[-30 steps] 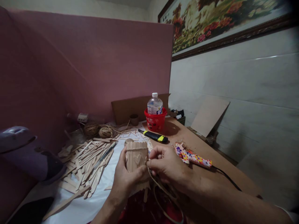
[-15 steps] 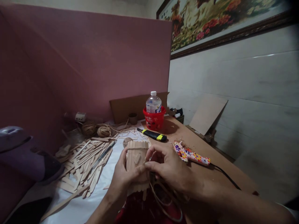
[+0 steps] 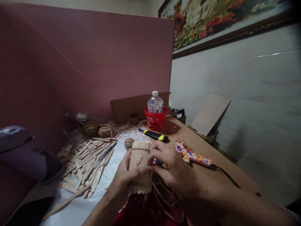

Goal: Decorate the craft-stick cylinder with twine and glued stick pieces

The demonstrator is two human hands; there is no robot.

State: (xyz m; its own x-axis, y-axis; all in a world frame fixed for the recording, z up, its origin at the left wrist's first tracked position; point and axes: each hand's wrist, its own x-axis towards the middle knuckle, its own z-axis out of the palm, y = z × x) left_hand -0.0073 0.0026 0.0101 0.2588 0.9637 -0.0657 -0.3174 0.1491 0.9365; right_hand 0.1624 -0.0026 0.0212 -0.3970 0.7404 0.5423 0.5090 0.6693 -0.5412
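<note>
My left hand (image 3: 125, 174) is wrapped round a small holder made of wooden craft sticks (image 3: 138, 183), with its thumb across the front. A band of twine runs round the holder near the top, and small stick pieces form a raised shape on its face. My right hand (image 3: 169, 164) is closed in a pinch at the holder's right side. A length of twine (image 3: 162, 199) hangs in loose loops below these fingertips; the exact grip is partly hidden. Something blue shows between the fingers, too covered to name. Just behind the holder lies a ball of twine (image 3: 128, 143).
Loose craft sticks (image 3: 82, 166) are heaped at left, near more twine balls (image 3: 105, 131). A utility knife (image 3: 154, 135) lies ahead, before a red bucket (image 3: 155, 121) holding a plastic bottle (image 3: 155, 102). At right is a flower-patterned glue gun (image 3: 194, 158) with its cord.
The holder has turned slightly and tilted in my left hand. My right fingers have shifted a little along its right side. The view has moved slightly, and the twine ball behind shows more.
</note>
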